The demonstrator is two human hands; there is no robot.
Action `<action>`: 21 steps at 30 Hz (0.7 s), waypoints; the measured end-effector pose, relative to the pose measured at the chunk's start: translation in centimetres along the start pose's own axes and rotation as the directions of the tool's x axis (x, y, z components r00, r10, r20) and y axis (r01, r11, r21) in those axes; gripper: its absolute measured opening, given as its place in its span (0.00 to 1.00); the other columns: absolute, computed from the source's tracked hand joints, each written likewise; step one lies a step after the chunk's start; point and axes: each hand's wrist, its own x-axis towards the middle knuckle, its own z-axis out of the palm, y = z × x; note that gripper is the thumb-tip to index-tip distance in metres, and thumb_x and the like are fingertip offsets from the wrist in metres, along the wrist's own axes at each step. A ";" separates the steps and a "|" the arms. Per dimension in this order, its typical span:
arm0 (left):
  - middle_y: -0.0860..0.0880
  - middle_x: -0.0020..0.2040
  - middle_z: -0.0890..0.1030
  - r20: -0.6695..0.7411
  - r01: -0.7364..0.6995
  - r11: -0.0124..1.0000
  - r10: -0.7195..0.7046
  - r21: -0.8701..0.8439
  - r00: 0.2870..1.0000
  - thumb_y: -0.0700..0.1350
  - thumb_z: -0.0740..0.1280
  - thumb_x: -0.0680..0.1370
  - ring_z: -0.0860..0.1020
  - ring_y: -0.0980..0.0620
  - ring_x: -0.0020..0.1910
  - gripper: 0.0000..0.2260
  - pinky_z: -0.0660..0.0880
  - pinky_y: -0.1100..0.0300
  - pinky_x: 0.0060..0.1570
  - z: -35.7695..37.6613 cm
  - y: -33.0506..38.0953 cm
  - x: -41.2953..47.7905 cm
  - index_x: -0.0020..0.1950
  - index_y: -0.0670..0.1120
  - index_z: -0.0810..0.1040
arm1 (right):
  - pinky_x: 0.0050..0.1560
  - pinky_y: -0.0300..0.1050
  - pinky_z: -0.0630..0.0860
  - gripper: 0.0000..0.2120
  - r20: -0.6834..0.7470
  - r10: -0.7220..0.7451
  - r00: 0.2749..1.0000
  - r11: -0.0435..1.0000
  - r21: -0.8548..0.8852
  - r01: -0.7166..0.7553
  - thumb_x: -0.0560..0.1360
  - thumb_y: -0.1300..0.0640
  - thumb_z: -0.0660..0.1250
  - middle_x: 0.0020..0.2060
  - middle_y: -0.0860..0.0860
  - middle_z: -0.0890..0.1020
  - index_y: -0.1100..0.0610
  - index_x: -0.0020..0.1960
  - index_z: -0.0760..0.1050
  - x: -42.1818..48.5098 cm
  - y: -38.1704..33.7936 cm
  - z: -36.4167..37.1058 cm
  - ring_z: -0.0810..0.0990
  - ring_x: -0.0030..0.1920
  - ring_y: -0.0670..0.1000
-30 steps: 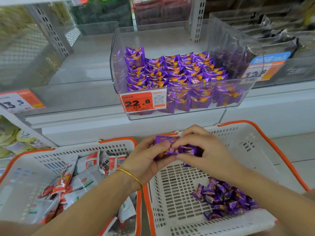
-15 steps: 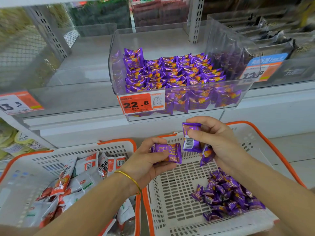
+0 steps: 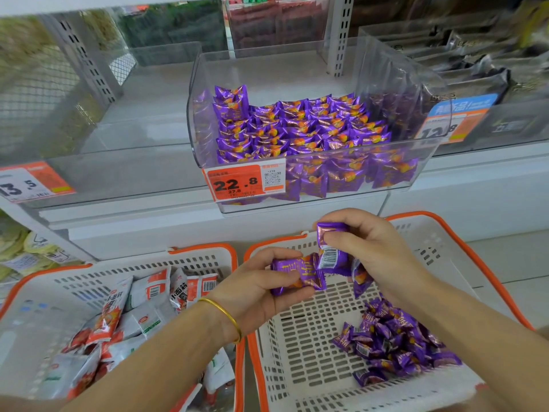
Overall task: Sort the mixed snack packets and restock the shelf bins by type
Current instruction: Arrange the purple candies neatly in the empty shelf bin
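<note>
The upright packet (image 3: 330, 248), pinched by the right hand (image 3: 378, 254), had been brought seemingly against the crosswise packet (image 3: 297, 276) gripped by the left hand (image 3: 255, 294).

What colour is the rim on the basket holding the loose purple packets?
Orange rim on a white basket, clearest in the head view.

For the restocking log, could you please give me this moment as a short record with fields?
left hand: holds one purple packet
right hand: holds two more, the barcode packet uppermost
shelf bin: clear, with stocked packets in rows, price tag reads 22.8
right basket: loose purple pile
left basket: red-and-white packets
</note>
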 end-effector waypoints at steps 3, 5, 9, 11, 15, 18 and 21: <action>0.35 0.51 0.79 -0.013 0.031 0.999 -0.031 -0.020 0.999 0.25 0.60 0.74 0.81 0.39 0.44 0.11 0.82 0.52 0.41 0.1 0.1 0.0 0.49 0.37 0.77 | 0.35 0.35 0.77 0.10 0.005 -0.040 0.999 0.984 0.173 0.038 0.68 0.66 0.69 0.34 0.49 0.84 0.53 0.43 0.83 -0.1 -0.5 -0.2 0.81 0.35 0.44; 0.36 0.48 0.80 -0.017 0.057 0.997 -0.058 -0.053 0.998 0.25 0.61 0.72 0.82 0.40 0.41 0.11 0.82 0.51 0.38 0.3 0.1 0.0 0.46 0.37 0.78 | 0.27 0.34 0.73 0.10 -0.003 -0.035 0.999 0.973 0.229 0.035 0.65 0.62 0.68 0.30 0.48 0.82 0.55 0.45 0.81 -0.3 -0.7 -0.1 0.78 0.28 0.43; 0.35 0.51 0.81 0.019 0.132 0.987 -0.130 -0.088 0.991 0.43 0.68 0.69 0.82 0.41 0.44 0.16 0.82 0.51 0.39 0.6 0.2 -0.3 0.54 0.36 0.77 | 0.23 0.32 0.68 0.08 0.006 -0.044 0.999 0.985 0.170 0.042 0.70 0.66 0.67 0.29 0.47 0.82 0.57 0.46 0.79 -0.7 -0.5 0.3 0.76 0.25 0.40; 0.34 0.56 0.79 0.015 0.165 0.981 -0.164 -0.101 0.986 0.54 0.67 0.69 0.81 0.40 0.49 0.26 0.81 0.50 0.40 0.5 0.2 -0.3 0.58 0.35 0.77 | 0.25 0.31 0.70 0.07 0.031 -0.070 0.997 0.965 0.257 0.060 0.69 0.68 0.67 0.36 0.49 0.85 0.60 0.46 0.77 -0.9 -0.4 0.5 0.79 0.28 0.41; 0.38 0.58 0.80 0.067 0.157 0.981 -0.150 -0.111 0.986 0.58 0.63 0.71 0.80 0.42 0.55 0.25 0.81 0.53 0.44 0.4 0.5 -0.5 0.58 0.40 0.80 | 0.31 0.32 0.74 0.08 0.141 -0.183 0.973 0.963 0.224 0.149 0.64 0.68 0.73 0.51 0.51 0.83 0.58 0.39 0.79 -0.5 0.4 0.2 0.81 0.42 0.45; 0.38 0.58 0.80 0.067 0.077 0.989 -0.069 -0.124 0.995 0.52 0.65 0.71 0.79 0.42 0.57 0.24 0.81 0.55 0.46 0.2 0.7 -0.4 0.61 0.38 0.77 | 0.36 0.29 0.72 0.10 0.199 -0.265 0.944 0.962 -0.014 0.273 0.64 0.66 0.73 0.49 0.52 0.82 0.51 0.36 0.82 -0.2 0.8 -0.1 0.80 0.45 0.43; 0.39 0.51 0.82 0.052 -0.021 0.993 0.027 -0.114 0.998 0.42 0.67 0.68 0.82 0.45 0.46 0.15 0.82 0.57 0.40 0.1 0.8 -0.4 0.52 0.38 0.80 | 0.33 0.29 0.70 0.09 0.230 -0.251 0.940 0.956 -0.094 0.279 0.65 0.65 0.71 0.51 0.50 0.83 0.52 0.39 0.83 -0.1 0.4 -0.3 0.79 0.42 0.40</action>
